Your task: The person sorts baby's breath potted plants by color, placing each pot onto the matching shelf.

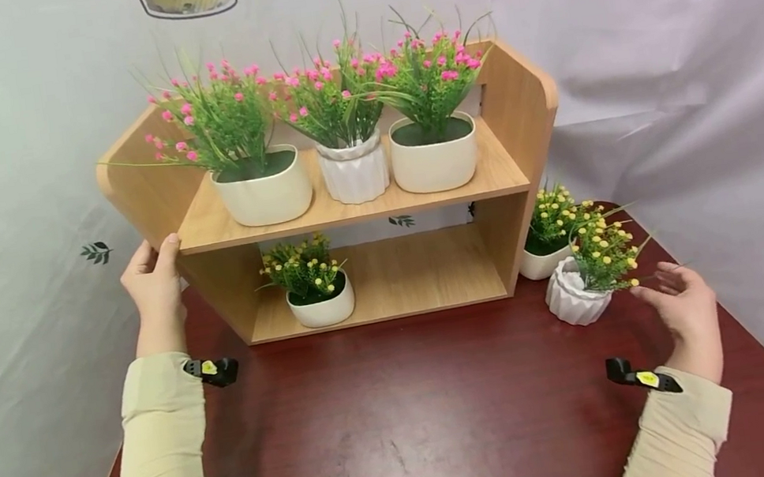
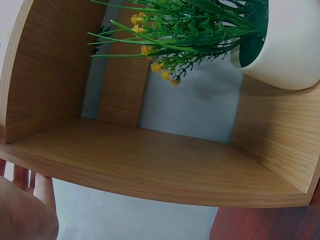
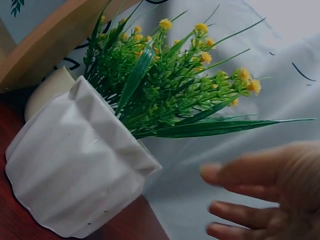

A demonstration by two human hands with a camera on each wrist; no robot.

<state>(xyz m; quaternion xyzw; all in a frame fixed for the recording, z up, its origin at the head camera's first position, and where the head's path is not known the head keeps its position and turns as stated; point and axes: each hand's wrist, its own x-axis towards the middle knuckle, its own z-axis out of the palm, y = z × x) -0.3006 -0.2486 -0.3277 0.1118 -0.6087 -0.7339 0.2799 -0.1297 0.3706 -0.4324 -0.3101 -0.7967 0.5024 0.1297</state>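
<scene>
In the head view my left hand [image 1: 156,294] holds the left side panel of a two-tier wooden shelf [image 1: 351,216]. The left wrist view has its fingers [image 2: 44,187] along the outer face of that panel. At the right, my right hand [image 1: 684,305] is beside a fluted white pot [image 1: 575,298] of yellow flowers [image 1: 604,251], fingertips close to the blooms. The right wrist view has a gap between the fingers [image 3: 245,212] and this pot, with nothing in the hand. Behind it stands a smooth white pot [image 1: 541,263], also with yellow flowers.
On the upper board stand three pink-flowered plants: a left oval pot [image 1: 265,193], a fluted pot [image 1: 354,170] and a right oval pot [image 1: 435,156]. One yellow-flowered pot [image 1: 324,307] sits at the lower left. Under everything is a dark red table [image 1: 404,419], with pale cloth [image 1: 717,110] around.
</scene>
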